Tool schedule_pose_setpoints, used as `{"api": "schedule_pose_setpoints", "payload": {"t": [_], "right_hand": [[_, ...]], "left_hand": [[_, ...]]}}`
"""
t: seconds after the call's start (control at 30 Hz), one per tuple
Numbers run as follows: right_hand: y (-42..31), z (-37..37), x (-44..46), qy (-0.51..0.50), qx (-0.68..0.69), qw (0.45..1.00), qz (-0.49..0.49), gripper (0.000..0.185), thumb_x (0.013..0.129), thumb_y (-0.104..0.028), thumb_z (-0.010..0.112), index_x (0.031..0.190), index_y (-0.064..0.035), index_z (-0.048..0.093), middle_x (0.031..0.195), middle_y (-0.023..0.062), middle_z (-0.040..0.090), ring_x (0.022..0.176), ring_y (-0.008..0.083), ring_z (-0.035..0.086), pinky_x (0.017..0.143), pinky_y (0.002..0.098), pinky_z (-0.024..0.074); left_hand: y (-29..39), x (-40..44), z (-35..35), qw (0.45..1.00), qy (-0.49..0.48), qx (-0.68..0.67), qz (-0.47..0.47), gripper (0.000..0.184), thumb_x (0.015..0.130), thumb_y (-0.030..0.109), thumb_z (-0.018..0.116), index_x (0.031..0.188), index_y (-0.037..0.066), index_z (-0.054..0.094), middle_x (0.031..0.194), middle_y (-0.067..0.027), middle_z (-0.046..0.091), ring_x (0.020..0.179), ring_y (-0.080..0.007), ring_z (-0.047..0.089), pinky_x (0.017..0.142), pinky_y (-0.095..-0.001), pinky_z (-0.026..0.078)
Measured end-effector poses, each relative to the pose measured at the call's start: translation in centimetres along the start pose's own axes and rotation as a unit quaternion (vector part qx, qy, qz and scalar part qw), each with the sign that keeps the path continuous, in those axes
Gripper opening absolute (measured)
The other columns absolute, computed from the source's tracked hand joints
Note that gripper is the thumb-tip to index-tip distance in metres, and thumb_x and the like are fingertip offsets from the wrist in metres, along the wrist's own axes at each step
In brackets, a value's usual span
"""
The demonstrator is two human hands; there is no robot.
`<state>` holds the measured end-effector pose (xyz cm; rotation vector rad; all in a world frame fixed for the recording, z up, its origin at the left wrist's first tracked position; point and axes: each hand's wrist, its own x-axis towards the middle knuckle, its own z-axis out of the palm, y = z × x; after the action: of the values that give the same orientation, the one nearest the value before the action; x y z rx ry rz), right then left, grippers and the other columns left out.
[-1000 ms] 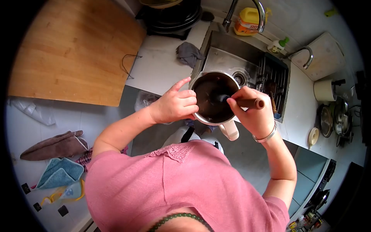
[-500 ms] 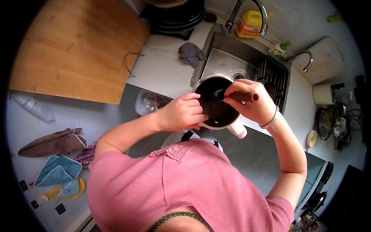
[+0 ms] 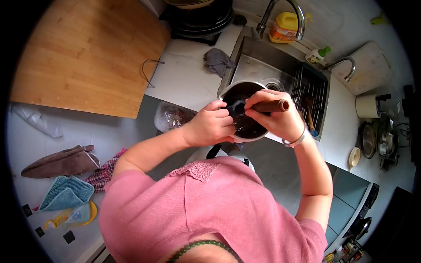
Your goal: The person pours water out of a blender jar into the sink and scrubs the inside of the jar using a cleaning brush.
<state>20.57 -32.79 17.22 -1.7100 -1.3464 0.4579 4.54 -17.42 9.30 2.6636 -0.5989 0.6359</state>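
A round pot [image 3: 251,131] with a dark inside is at the front edge of the sink. My left hand [image 3: 212,124] is closed on its left rim, thumb and fingers bent round the edge. My right hand [image 3: 278,115] grips a brown handle [image 3: 272,106] over the pot's right side. The dark lower end of that tool reaches into the pot; its tip is hard to make out. Below my right hand, the pot's own handle does not show.
Behind the pot lies the steel sink [image 3: 263,65] with a black rack [image 3: 312,87] and a faucet [image 3: 301,22]. A gray cloth [image 3: 217,61] rests on the counter [image 3: 184,83]. A wooden board [image 3: 87,57] stands at the left, above a plastic bag [image 3: 171,117].
The pot has turned, and its white handle has gone from view. My right hand and the brown handle have shifted left over the pot. My left hand still holds the rim.
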Motion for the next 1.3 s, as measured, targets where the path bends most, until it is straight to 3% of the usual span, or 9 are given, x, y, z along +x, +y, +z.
{"api": "schedule_pose_setpoints", "payload": {"t": [0.17,0.33,0.5,0.53,0.73,0.93,1.03,1.2,1.3], "right_hand": [[1.9,-2.1,1.3,-0.181,0.108,0.978,-0.013,0.015,0.07,0.006,0.07,0.082,-0.0011,0.064,0.085,0.0108,0.068,0.093,0.0264,0.068,0.08,0.0344,0.0533],[3.1,-2.2,2.1,-0.139,0.075,0.987,0.004,0.015,0.071,0.005,0.07,0.083,-0.0008,0.063,0.086,0.0122,0.068,0.087,0.0271,0.068,0.076,0.0334,0.0538],[1.5,-1.6,0.9,-0.037,-0.086,0.996,0.011,0.012,0.078,-0.007,0.071,0.083,-0.0023,0.061,0.079,0.0119,0.066,0.074,0.0261,0.068,0.065,0.032,0.0529],[1.1,-1.2,0.7,0.002,-0.113,0.993,0.031,0.015,0.078,-0.012,0.071,0.081,-0.0035,0.059,0.074,0.012,0.065,0.069,0.0284,0.067,0.063,0.035,0.0522],[0.4,0.0,1.2,0.031,-0.084,0.995,0.05,0.014,0.078,-0.011,0.072,0.081,-0.0038,0.06,0.069,0.0113,0.063,0.063,0.0286,0.064,0.06,0.0344,0.0508],[1.4,-1.0,3.3,-0.101,-0.008,0.995,-0.012,0.014,0.073,0.003,0.072,0.083,-0.0021,0.063,0.083,0.0109,0.064,0.08,0.0242,0.067,0.071,0.0321,0.0524],[2.1,-1.2,4.0,-0.188,0.078,0.978,-0.053,0.015,0.074,0.003,0.072,0.085,-0.0015,0.064,0.085,0.0113,0.065,0.088,0.0256,0.066,0.077,0.0328,0.0523],[2.6,-1.3,4.1,-0.133,0.019,0.991,-0.007,0.015,0.075,-0.001,0.073,0.086,-0.0013,0.065,0.087,0.0114,0.066,0.081,0.0252,0.066,0.071,0.0315,0.0522],[2.4,-0.7,3.5,0.021,-0.108,0.993,-0.046,0.015,0.077,-0.016,0.073,0.08,-0.0069,0.062,0.067,0.0071,0.064,0.066,0.0282,0.064,0.059,0.0345,0.0513]], "left_hand": [[1.9,1.3,2.3,0.992,0.063,0.049,-0.099,0.023,0.072,0.031,0.072,0.072,0.013,0.057,0.069,0.0008,0.05,0.066,-0.0175,0.05,0.066,-0.0345,0.037],[2.6,2.1,2.5,0.987,0.045,0.05,-0.148,0.024,0.07,0.027,0.074,0.077,0.011,0.058,0.073,-0.0016,0.054,0.07,-0.02,0.052,0.067,-0.0349,0.038],[0.8,1.4,-0.8,0.994,-0.062,-0.018,-0.083,0.022,0.068,0.022,0.074,0.08,0.009,0.06,0.078,-0.0063,0.056,0.08,-0.0238,0.056,0.085,-0.0391,0.042],[0.6,1.7,-2.4,0.986,-0.122,0.026,-0.107,0.032,0.065,0.021,0.078,0.089,0.008,0.061,0.089,-0.006,0.058,0.096,-0.0238,0.058,0.106,-0.0508,0.034],[-2.8,-0.1,-2.7,0.993,-0.081,0.041,-0.079,0.032,0.064,0.028,0.078,0.087,0.014,0.061,0.088,0.0007,0.056,0.101,-0.0169,0.057,0.112,-0.0628,0.021],[-1.2,-0.4,-1.2,0.994,-0.057,0.046,-0.087,0.028,0.066,0.035,0.076,0.079,0.015,0.06,0.08,0.0031,0.054,0.083,-0.0149,0.057,0.108,-0.0535,0.031],[-0.3,0.2,0.1,0.994,0.015,0.028,-0.102,0.027,0.068,0.032,0.075,0.076,0.013,0.059,0.074,-0.0001,0.053,0.075,-0.0192,0.053,0.092,-0.0401,0.041],[0.7,0.6,-0.1,0.989,-0.021,0.026,-0.143,0.026,0.069,0.028,0.074,0.083,0.009,0.062,0.078,-0.0034,0.055,0.078,-0.0234,0.054,0.081,-0.0387,0.041],[-0.2,0.7,-1.8,0.992,-0.035,-0.011,-0.12,0.029,0.069,0.028,0.075,0.086,0.01,0.061,0.08,-0.003,0.055,0.081,-0.0211,0.055,0.087,-0.0398,0.042]]}}
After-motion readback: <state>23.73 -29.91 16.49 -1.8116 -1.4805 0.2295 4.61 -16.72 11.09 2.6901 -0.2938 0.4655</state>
